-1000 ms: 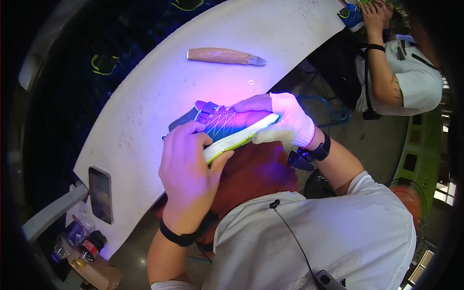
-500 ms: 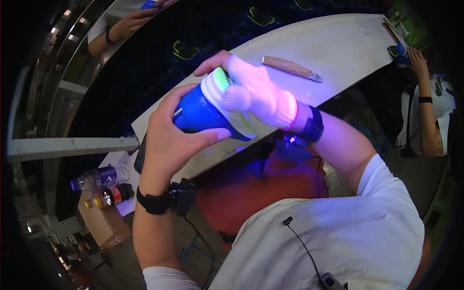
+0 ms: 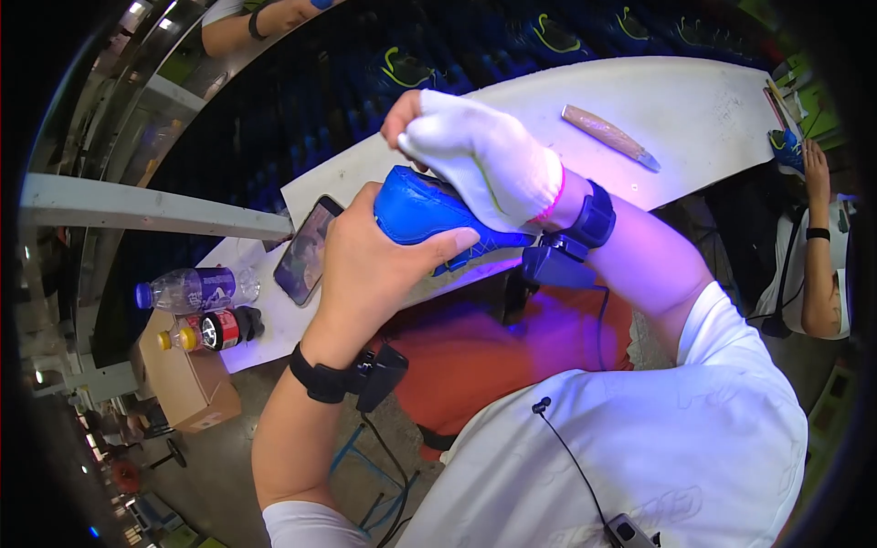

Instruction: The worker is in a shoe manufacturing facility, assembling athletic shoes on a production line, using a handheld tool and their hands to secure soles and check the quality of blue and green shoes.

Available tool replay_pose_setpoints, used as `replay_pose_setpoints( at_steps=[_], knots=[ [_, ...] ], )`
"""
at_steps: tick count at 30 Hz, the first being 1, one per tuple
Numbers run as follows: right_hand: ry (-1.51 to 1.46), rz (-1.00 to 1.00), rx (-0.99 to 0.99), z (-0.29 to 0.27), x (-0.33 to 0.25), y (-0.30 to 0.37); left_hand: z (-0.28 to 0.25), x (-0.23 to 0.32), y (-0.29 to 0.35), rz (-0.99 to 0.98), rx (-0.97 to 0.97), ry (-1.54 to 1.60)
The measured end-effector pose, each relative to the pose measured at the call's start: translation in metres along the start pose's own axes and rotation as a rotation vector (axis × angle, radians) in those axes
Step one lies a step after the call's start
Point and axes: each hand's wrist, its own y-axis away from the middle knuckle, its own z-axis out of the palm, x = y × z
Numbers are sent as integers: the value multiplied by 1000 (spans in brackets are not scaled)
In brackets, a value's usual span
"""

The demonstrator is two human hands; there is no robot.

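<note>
A blue shoe (image 3: 416,205) is tilted above the near edge of the white table, its rounded end towards the left. My left hand (image 3: 370,260) is closed round that end, with the thumb lying along the near side. Over the shoe's upper side is my right hand (image 3: 493,155), in a white glove that leaves some fingertips bare. Its fingers are curled in at the shoe's opening, and the glove hides whatever they grip. Beyond it on the table lies a knife (image 3: 607,137) with a wooden handle.
A phone (image 3: 306,251) lies left of my left hand, near a clear bottle (image 3: 196,289) and a dark bottle (image 3: 215,329). A metal beam (image 3: 155,205) juts in from the left. Shoes (image 3: 557,35) stand on the dark far surface. A co-worker's hand (image 3: 816,169) touches another blue shoe.
The shoe has turned in my left hand, so more of its blue rounded end shows. My right hand has drawn its fingers in and no longer covers the bright green and white part.
</note>
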Motion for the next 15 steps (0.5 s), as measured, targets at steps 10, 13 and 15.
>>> replay_pose_setpoints(
  at_steps=[10, 13, 15],
  knots=[
    [569, -280, -67, -50, -31, 32, 32, 62, -33, 295, -31, -485],
    [464, -314, -80, -61, -42, 59, 48, 85, -31, 459, -75, -693],
    [455, -397, 32, -59, -41, 76, 60, 95, -20, 509, -120, -823]
  ],
)
